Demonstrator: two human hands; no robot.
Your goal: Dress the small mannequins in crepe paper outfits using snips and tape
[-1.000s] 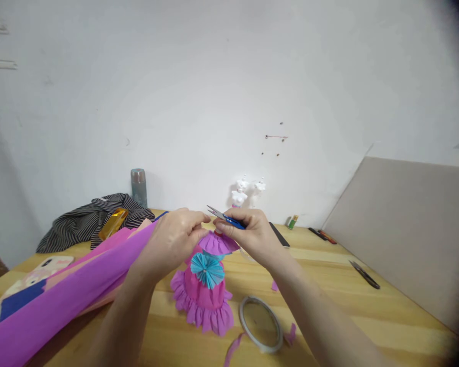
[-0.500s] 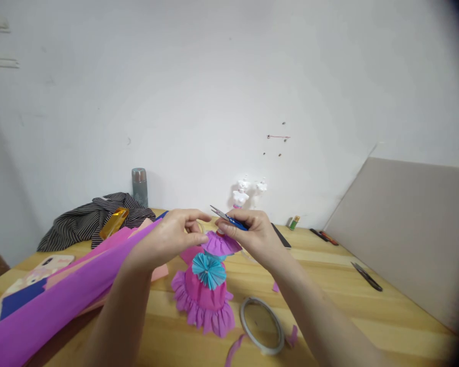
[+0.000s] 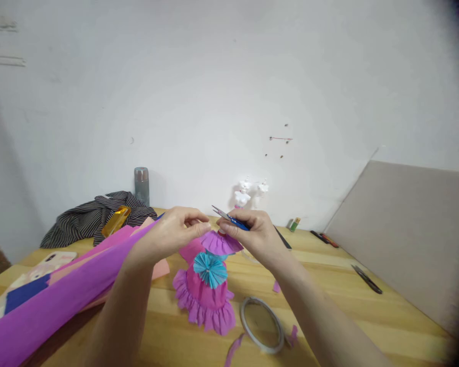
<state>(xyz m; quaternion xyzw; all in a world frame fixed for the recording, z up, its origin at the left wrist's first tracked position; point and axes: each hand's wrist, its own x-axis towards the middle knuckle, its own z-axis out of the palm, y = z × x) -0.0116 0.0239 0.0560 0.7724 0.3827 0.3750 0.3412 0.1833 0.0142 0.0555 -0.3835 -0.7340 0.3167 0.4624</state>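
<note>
Above paper dress [image 3: 208, 293] | left hand [image 3: 168, 237] fingers [image 3: 199, 228] pinch ruffle [image 3: 221, 244] | right hand [image 3: 254, 238] fingers [image 3: 235, 230] grip scissors [image 3: 229, 219] | flask [image 3: 142, 186] capped

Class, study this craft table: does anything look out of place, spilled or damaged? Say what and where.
Only mild untidiness: purple paper scraps lie loose on the table by the tape ring, and a striped cloth sits bunched at the back left. The paper dress stands upright and undamaged; the right hand holds scissors at its top.

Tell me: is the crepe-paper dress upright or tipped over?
Upright: the crepe-paper dress stands on its ruffled hem on the table, collar uppermost.
</note>
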